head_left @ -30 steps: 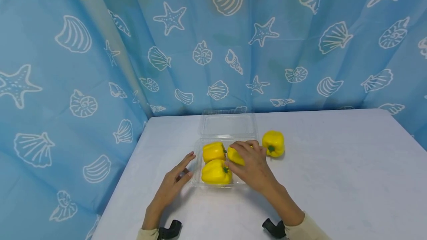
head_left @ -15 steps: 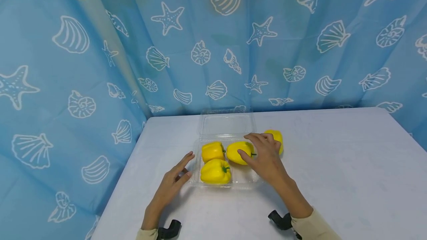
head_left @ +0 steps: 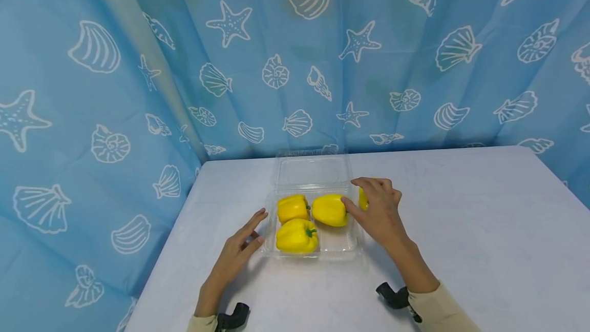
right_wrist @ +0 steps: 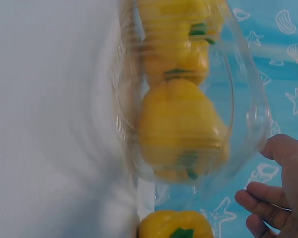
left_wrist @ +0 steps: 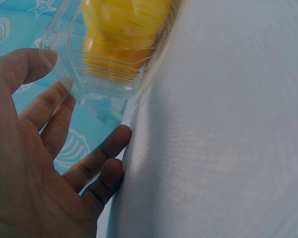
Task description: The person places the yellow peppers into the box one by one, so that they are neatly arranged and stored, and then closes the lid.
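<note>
An open clear plastic clamshell container (head_left: 339,244) holds three yellow bell peppers: one at back left (head_left: 293,208), one at front left (head_left: 297,236) and one at back right (head_left: 329,210). My left hand (head_left: 235,255) is at the container's left side, its fingers spread and thumb touching the rim in the left wrist view. Above the right rim, my right hand (head_left: 381,214) has loosely bent fingers and nothing between them. A fourth bell pepper (right_wrist: 175,225) lies on the table just outside the container, mostly hidden behind that hand in the head view.
The container's transparent lid (head_left: 313,170) lies folded back toward the rear edge of the white-covered table (head_left: 461,229). A blue curtain (head_left: 258,91) with shell prints hangs behind and to the left.
My right hand has let go of the back-right bell pepper and moved right and back toward the pepper outside. The left hand has stayed at the container's side.
</note>
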Demonstrator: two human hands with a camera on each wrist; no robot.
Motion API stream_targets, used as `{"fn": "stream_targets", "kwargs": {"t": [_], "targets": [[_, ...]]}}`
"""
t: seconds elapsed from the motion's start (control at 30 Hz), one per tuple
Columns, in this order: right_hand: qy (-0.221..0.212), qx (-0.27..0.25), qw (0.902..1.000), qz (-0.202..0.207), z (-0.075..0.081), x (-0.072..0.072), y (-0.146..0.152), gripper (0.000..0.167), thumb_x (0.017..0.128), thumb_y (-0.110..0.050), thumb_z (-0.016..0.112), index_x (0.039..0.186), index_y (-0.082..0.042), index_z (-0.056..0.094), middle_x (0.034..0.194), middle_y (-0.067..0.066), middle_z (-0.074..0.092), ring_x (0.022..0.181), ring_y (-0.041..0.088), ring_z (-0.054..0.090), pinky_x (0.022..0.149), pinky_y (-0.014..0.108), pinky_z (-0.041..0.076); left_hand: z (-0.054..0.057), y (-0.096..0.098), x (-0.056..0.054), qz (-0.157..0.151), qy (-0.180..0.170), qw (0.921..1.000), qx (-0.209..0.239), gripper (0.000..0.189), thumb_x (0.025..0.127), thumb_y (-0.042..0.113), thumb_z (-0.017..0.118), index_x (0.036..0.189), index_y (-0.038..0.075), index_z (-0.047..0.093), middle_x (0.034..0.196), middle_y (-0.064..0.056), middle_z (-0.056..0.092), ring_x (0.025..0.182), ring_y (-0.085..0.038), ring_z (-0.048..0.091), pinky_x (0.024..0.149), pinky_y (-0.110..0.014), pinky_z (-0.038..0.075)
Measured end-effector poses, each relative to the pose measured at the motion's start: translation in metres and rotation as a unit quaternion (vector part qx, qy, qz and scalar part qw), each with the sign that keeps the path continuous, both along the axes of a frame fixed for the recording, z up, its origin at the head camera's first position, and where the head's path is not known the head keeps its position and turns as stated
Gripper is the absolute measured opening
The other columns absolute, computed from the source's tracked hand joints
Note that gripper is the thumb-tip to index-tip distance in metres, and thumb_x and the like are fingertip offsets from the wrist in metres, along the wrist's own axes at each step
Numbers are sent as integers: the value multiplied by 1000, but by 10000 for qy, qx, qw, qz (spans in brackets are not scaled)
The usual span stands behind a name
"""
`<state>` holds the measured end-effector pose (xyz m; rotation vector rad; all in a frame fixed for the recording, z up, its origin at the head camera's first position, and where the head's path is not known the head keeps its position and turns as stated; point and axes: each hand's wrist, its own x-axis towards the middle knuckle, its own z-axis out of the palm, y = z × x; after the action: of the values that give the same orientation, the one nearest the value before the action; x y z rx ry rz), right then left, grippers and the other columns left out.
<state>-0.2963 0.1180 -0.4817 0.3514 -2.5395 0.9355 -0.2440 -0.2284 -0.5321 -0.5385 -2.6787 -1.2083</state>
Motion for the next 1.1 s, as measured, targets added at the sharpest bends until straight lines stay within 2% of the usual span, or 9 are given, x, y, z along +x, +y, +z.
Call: {"fn": "stream_targets", "kwargs": {"t": [0.2,0.5,0.73,1.1], "targets": [[-145,-16,9997,-186,1,-4,7,46,91,-32,74,128,-5,64,133,17,59,122,36,38,93,57,23,0,0,0,33,-20,10000,-42,53,102,21,57,153,24,44,158,9,38,90,-10,56,70,-27,48],[-79,-73,9990,-425,0,-9,19,46,91,-30,75,126,-3,64,130,18,60,119,38,38,93,59,22,-1,0,-1,39,-53,10000,-31,53,102,21,57,153,24,43,158,8,37,90,-11,56,71,-27,48],[37,-120,9985,-525,-4,-11,25,45,91,-28,74,126,-2,64,130,19,59,120,38,37,92,59,21,0,1,0,118,-130,9998,-32,53,103,25,57,153,28,43,158,10,37,90,-11,56,71,-28,48],[-279,75,9953,-920,-5,-12,34,57,91,-37,72,130,3,58,134,25,53,122,42,34,87,58,20,-1,0,0,3,-8,10000,-55,53,103,22,57,154,24,43,158,10,36,92,-10,57,72,-28,48]]}}
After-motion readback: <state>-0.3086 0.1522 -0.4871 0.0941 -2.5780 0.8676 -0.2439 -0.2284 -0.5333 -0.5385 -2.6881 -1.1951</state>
